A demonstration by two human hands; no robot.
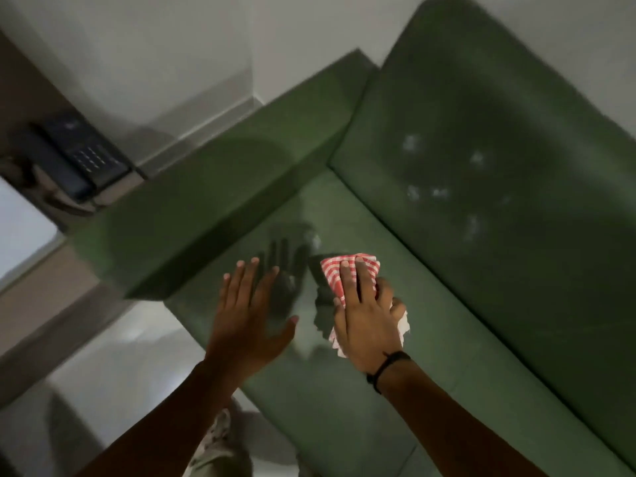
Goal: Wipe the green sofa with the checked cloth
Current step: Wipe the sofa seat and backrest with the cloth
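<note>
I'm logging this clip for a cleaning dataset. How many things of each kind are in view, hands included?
Hands: 2, left hand and right hand
Checked cloth: 1
Green sofa: 1
Telephone: 1
Black wristband: 1
Total: 6

Bunched red-checked cloth (347, 270) on green sofa (481, 208)
</note>
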